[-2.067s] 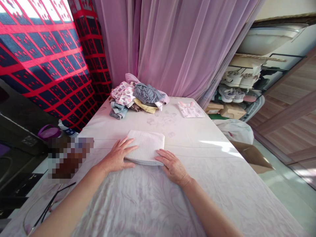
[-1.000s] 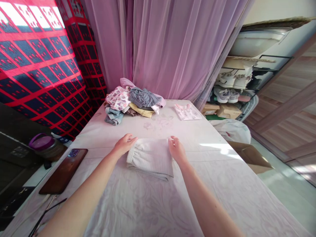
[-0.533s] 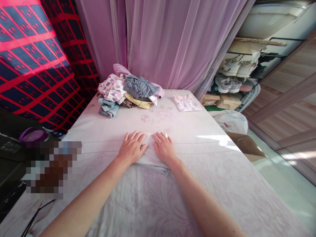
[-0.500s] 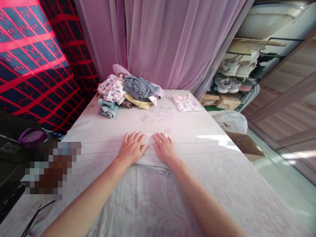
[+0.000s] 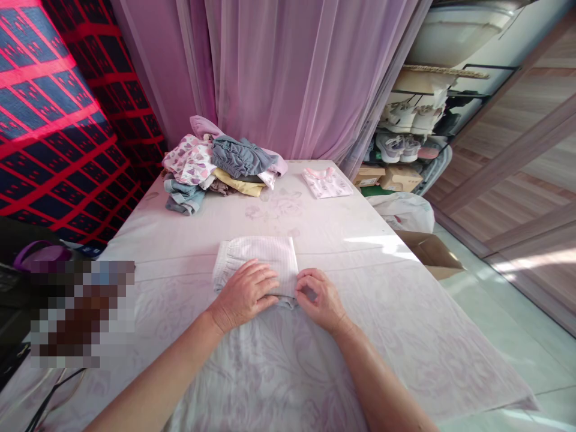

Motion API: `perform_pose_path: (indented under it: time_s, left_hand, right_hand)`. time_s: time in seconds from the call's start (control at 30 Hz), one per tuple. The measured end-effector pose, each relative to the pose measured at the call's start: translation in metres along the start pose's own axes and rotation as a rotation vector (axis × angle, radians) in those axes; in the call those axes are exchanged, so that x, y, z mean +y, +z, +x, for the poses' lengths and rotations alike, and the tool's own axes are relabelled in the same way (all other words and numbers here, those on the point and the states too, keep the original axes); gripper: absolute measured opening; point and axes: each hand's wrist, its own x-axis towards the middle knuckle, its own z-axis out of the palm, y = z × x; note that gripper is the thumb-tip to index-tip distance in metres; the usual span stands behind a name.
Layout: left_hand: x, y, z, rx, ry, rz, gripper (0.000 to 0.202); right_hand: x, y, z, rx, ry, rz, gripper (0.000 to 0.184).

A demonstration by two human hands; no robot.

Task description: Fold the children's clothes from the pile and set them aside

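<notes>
A pale striped pair of pants (image 5: 261, 249), folded into a rectangle, lies on the bed in front of me, its gathered waistband at the left. My left hand (image 5: 249, 291) rests flat across the lower middle of the pants, fingers stretched out. At the lower right edge of the pants, my right hand (image 5: 321, 300) has its thumb and index finger curled together in a pinch on the fabric. A greyish under-layer shows along the near edge. The fingers hide part of that edge.
A heap of clothes (image 5: 225, 162) sits at the far left of the bed, beside a purple curtain (image 5: 270, 78). One folded pink-trimmed shirt (image 5: 327, 183) lies at the far right. Right of the bed stand a shoe rack (image 5: 405, 129) and an open cardboard box (image 5: 434, 255). A blurred patch covers the left side.
Both hands have drawn nearer to me from the top of the pants. The right hand has gone from flat to a pinch at the right edge. The view has shifted slightly right.
</notes>
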Motion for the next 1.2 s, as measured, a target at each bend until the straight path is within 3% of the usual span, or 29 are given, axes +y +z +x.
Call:
perform_pose_path:
  time_s: [0.13,0.23,0.4,0.57,0.73,1.03,1.2]
  left_hand:
    - [0.007,0.009,0.003,-0.006,-0.036,-0.071,0.02]
    - [0.005,0.011,0.004,0.004,-0.069,-0.104,0.015]
    - [0.002,0.014,0.002,0.043,-0.105,-0.152,0.01]
    - [0.001,0.018,0.001,0.072,-0.111,-0.154,0.01]
    - [-0.004,0.019,-0.002,0.038,-0.088,-0.172,0.017]
    - [-0.002,0.015,-0.002,-0.023,-0.098,-0.167,0.02]
    - [0.0,0.015,-0.002,-0.013,-0.096,-0.158,0.02]
  right_hand:
    - [0.002,-0.002,0.001,-0.077,-0.038,-0.044,0.015]
    - [-0.001,-0.002,-0.001,-0.062,-0.062,-0.1,0.021]
    - [-0.014,-0.002,-0.003,-0.073,-0.115,-0.216,0.009]
    - [-0.023,0.002,-0.003,-0.167,-0.135,-0.37,0.008]
    - [-0.02,0.004,-0.006,-0.205,-0.241,-0.373,0.015]
    - [-0.013,-0.003,-0.015,-0.11,-0.294,-0.259,0.012]
    - [-0.014,-0.005,-0.015,-0.089,-0.311,-0.258,0.022]
